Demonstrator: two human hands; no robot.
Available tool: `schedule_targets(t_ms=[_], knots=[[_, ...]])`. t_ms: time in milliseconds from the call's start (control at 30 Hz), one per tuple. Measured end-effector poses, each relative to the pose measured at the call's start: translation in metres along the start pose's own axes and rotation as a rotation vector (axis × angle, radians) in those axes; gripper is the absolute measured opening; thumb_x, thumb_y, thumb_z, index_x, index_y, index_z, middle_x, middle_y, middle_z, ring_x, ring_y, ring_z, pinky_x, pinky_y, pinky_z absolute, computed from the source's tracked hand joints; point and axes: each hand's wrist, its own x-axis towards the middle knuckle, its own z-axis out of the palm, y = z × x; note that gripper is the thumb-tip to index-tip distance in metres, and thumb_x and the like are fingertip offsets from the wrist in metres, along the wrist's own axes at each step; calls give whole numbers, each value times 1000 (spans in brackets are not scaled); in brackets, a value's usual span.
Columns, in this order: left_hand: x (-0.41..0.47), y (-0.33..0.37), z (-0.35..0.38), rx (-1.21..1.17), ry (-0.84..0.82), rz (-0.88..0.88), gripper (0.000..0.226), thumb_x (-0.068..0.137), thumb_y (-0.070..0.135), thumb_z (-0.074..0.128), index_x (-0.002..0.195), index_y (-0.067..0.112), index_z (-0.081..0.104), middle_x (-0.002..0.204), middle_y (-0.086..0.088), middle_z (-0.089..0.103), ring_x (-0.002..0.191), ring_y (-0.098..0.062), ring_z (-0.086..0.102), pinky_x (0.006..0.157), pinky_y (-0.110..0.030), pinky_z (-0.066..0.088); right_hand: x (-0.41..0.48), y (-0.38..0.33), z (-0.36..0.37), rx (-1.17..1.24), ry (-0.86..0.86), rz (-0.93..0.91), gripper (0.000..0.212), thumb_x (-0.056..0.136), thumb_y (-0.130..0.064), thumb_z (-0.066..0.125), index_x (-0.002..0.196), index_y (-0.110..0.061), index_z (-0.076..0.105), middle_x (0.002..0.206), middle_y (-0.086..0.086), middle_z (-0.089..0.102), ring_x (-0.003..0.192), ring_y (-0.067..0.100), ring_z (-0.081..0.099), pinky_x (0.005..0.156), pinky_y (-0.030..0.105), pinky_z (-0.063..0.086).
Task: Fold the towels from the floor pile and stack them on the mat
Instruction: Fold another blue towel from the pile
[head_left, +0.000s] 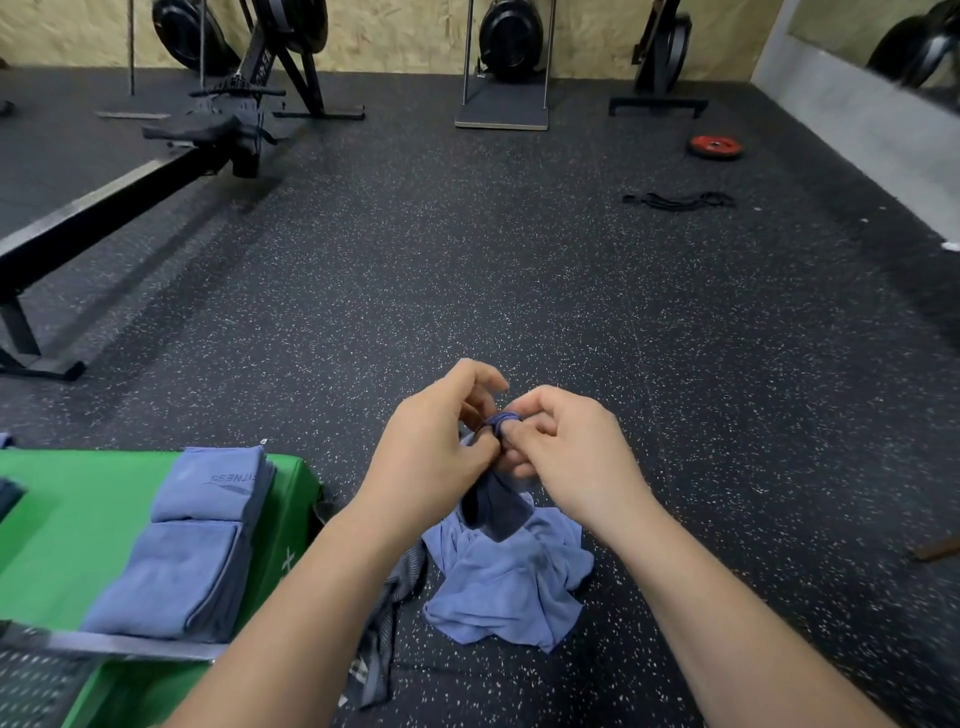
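Observation:
A crumpled blue towel (506, 577) hangs from my hands down onto the speckled black floor. My left hand (441, 447) and my right hand (566, 447) meet above it, and both pinch a bunched edge of the towel between thumb and fingers. A green mat (78, 519) lies at the lower left. Two folded blue towels rest on it: one (215, 483) with a printed logo at the back, another (171, 582) in front of it. A grey patterned towel (387, 629) lies on the floor between the mat and the blue towel.
A rowing machine (130, 187) stretches across the left of the floor. More exercise machines stand along the back wall. A red weight plate (716, 147) and a black band (678, 200) lie at the far right. A dark patterned cloth (36, 675) sits at the bottom left corner.

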Motion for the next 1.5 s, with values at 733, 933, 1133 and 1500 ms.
schedule_targets(t_ms=[733,933,1133,1500], knots=[[-4,-3,14,317,21,31,44,88,64,66,73,26,48,79,7,49,71,-11,53,61,-36,45,3,-2,-16,-263,28,-343,12,106,-20,64,95,-25,67,89,-12,71,89,9,65,78,22,48],[0,-6,12,351,16,23,26,91,43,53,76,21,54,82,5,52,74,-23,57,68,-43,50,4,-1,-18,-288,55,-362,11,106,-19,64,97,-25,66,90,-10,70,88,9,63,76,19,44],[6,-17,-6,251,-4,57,25,92,40,52,85,23,70,85,9,64,82,-13,61,78,-39,52,9,0,-29,-313,98,-366,10,107,-21,63,98,-25,66,89,-8,69,86,10,61,77,23,45],[11,-30,-36,89,-46,26,22,91,42,85,76,28,75,73,19,70,65,-2,62,61,-14,42,18,4,-48,-304,210,-291,10,107,-25,64,98,-29,67,84,-15,67,79,4,59,74,22,46]])
